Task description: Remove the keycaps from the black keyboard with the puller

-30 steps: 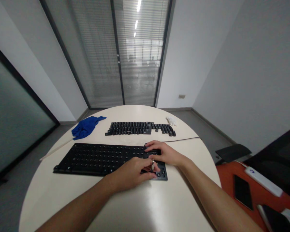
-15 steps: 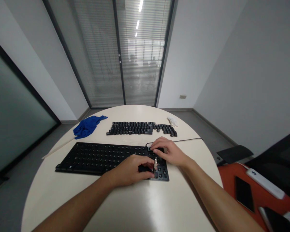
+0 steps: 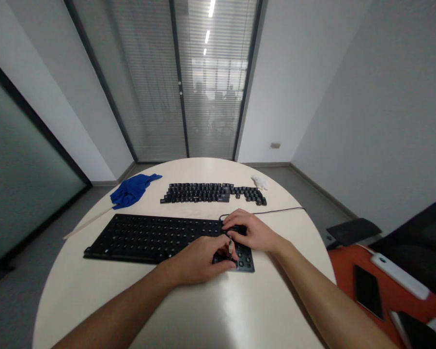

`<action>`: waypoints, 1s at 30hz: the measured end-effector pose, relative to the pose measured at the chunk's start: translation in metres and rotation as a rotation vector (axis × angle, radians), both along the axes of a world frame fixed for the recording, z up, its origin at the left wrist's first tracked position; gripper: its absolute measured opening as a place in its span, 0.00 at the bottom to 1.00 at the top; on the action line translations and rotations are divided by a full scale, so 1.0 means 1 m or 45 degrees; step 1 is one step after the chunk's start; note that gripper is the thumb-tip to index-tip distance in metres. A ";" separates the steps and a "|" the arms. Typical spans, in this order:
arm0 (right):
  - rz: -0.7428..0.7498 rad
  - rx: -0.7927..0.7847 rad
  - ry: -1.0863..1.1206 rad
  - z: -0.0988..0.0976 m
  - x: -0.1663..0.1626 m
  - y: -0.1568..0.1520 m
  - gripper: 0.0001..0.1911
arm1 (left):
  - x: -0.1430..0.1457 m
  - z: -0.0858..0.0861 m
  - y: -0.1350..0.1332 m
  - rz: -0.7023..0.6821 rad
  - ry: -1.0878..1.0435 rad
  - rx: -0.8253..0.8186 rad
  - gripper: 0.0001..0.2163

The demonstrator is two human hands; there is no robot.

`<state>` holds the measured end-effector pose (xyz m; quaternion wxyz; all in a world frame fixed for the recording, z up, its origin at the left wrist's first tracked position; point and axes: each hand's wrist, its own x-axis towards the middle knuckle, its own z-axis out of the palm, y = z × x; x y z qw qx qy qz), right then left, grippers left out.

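A black keyboard base (image 3: 148, 237) with its keycaps removed lies across the round white table (image 3: 210, 310). My left hand (image 3: 198, 261) rests over its right end, fingers closed around a small metal tool (image 3: 231, 245) whose tip points down at the board. My right hand (image 3: 250, 230) lies on the keyboard's far right corner, fingers curled and pressing on it. Removed black keycaps (image 3: 210, 193) are laid out in rows behind the keyboard.
A blue cloth (image 3: 132, 189) lies at the table's back left, a white crumpled item (image 3: 258, 182) at the back right. A black cable (image 3: 272, 211) runs right from the keyboard. An orange surface (image 3: 381, 291) with a phone and devices sits to the right.
My left hand shifted slightly along the keyboard's right end with the tool. My right hand lifted and settled again on the corner.
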<state>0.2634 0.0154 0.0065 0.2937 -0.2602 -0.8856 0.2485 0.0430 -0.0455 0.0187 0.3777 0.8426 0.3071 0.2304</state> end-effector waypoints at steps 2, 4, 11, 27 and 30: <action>0.013 -0.003 -0.017 -0.002 -0.001 0.000 0.12 | 0.000 -0.002 0.000 -0.007 -0.018 -0.031 0.07; 0.024 -0.015 -0.045 -0.003 -0.002 -0.001 0.14 | -0.002 -0.004 0.000 -0.007 -0.006 -0.031 0.08; 0.031 -0.048 -0.088 -0.004 -0.001 -0.002 0.14 | -0.006 -0.004 0.002 -0.027 0.021 -0.039 0.08; 0.031 -0.039 -0.057 -0.007 -0.002 0.000 0.14 | 0.001 -0.022 0.022 0.528 -0.850 -0.706 0.18; -0.031 -0.015 -0.015 -0.006 -0.002 0.000 0.15 | 0.000 -0.021 0.030 0.680 -0.932 -0.754 0.20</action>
